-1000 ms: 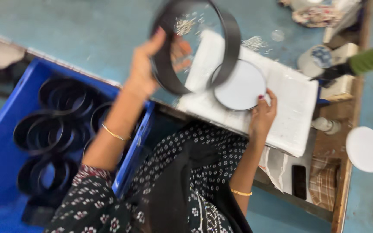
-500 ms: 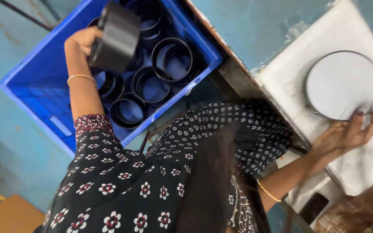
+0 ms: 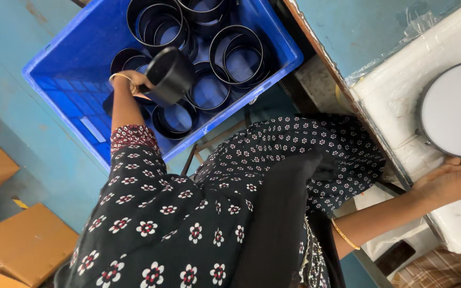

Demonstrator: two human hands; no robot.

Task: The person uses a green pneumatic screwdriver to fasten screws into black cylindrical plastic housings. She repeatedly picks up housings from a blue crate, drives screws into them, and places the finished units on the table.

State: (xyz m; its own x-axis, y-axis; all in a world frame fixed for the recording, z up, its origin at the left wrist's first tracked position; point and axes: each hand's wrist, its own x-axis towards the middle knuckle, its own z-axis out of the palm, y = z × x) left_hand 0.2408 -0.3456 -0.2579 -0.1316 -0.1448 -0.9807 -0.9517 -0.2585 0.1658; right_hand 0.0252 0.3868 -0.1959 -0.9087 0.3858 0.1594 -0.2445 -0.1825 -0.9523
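Note:
My left hand (image 3: 132, 82) grips a black ring-shaped housing (image 3: 171, 74) and holds it low inside a blue plastic crate (image 3: 68, 80), just above several other black rings (image 3: 236, 56) lying there. My right hand (image 3: 454, 178) rests on a white foam block (image 3: 396, 122) on the table, its fingers touching the lower edge of a round white disc with a dark rim (image 3: 454, 109).
The blue crate stands on a teal floor (image 3: 6, 96) to my left. Brown cardboard boxes (image 3: 22, 245) lie at the lower left. The table's edge (image 3: 316, 48) runs diagonally between crate and foam block. A dark flat object (image 3: 396, 256) lies under the table edge.
My left hand has lowered the black ring deeper into the blue crate. The view has swung down and left, and my right hand stays at the white disc.

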